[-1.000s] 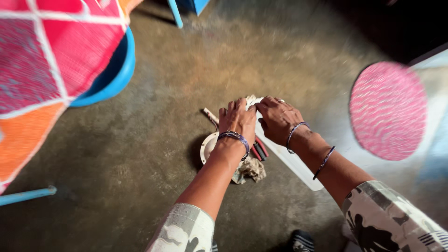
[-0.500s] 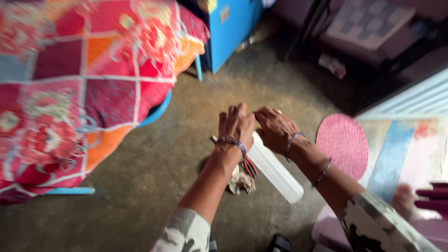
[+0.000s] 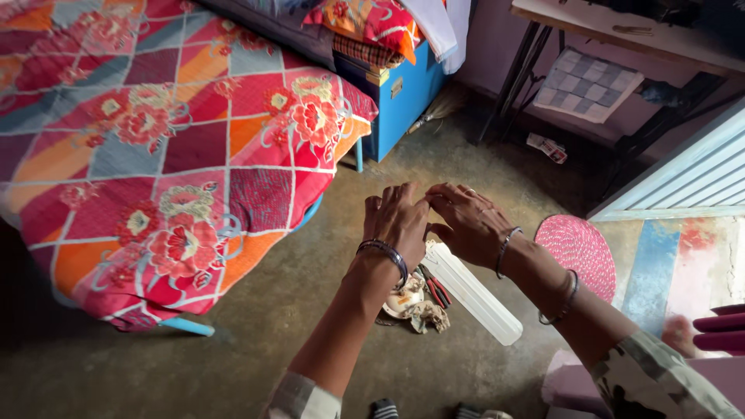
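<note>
- Head view: left hand (image 3: 397, 219) and right hand (image 3: 469, 223) meet fingertip to fingertip above the floor clutter (image 3: 411, 304); fingers narrow, perhaps pinching something too small to tell.
- White flat bar (image 3: 475, 293) lies just right of that clutter.

Dim room; daylight perhaps from the right; soft focus, edges warped.

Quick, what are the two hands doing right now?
Left hand: fingers curled, fingertips touching the right hand; whether it holds anything cannot be told.
Right hand: the same, cannot be told.
</note>
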